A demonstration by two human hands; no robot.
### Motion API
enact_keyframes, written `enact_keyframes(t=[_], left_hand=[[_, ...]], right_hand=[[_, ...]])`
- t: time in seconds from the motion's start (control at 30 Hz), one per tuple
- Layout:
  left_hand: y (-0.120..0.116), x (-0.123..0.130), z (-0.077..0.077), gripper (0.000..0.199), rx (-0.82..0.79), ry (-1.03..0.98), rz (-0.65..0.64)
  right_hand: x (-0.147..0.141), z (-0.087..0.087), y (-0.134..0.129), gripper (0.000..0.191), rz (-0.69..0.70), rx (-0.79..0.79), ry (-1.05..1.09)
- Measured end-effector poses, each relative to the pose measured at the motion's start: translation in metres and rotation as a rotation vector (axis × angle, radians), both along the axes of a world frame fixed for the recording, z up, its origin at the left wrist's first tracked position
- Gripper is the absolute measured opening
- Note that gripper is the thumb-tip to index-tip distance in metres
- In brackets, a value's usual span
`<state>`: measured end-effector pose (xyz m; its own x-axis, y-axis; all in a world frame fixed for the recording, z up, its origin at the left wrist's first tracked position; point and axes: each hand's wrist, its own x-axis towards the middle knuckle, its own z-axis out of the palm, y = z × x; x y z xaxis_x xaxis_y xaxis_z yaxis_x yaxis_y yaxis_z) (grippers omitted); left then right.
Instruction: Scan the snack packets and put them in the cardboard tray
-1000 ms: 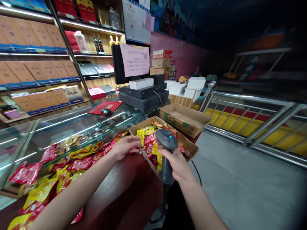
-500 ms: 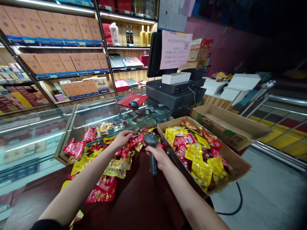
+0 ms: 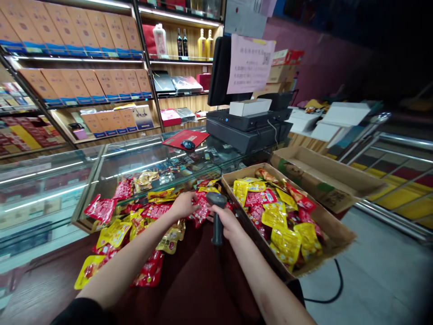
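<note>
Bright shelf strips (image 3: 179,15) at upper left; glare streaks on the glass case (image 3: 142,155); upper right near-black; margins stretched, soft.

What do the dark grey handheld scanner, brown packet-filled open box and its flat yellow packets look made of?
Scanner: probably hard plastic, by its smooth, softly sheened body.
Box: apparently matte cardboard, from dull brown walls.
Yellow packets: likely glossy plastic or foil film, given wrinkles and bright highlights.
</note>
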<state>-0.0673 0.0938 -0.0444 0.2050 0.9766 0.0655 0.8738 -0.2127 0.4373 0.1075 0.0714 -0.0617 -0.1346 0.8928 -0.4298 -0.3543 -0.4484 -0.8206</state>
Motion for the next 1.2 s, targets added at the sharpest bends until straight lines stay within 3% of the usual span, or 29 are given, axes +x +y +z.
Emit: enact_keyframes(t=[0.2, 0.37, 0.47, 0.73, 0.87, 1.0, 1.2], left_hand=[[-0.019, 0.014, -0.004, 0.016, -0.134, -0.201, 0.059], [-0.035, 0.026, -0.004, 0.034, -0.463, -0.67, 0.193], [-0.041, 0.027, 0.003, 0.043, -0.597, -0.848, 0.2], [-0.033, 0.023, 0.011, 0.035, -0.681, -0.979, 0.288], [-0.019, 0.021, 0.015, 0.036, -0.656, -1.051, 0.31], [-0.001, 0.018, 0.029, 0.033, -0.603, -1.064, 0.337], [0.013, 0.018, 0.052, 0.032, -0.566, -1.052, 0.335]], right_hand=[[0.023, 0.01, -0.021, 0.016, 0.022, 0.071, -0.101], [0.029, 0.024, -0.033, 0.022, 0.086, 0.226, -0.13], [0.031, 0.034, -0.04, 0.024, 0.115, 0.298, -0.147], [0.034, 0.043, -0.074, 0.019, 0.095, 0.341, -0.312], [0.028, 0.04, -0.092, 0.02, 0.161, 0.26, -0.164], [0.021, 0.042, -0.099, 0.018, 0.227, 0.161, -0.084], [0.017, 0.05, -0.102, 0.012, 0.245, 0.177, -0.169]])
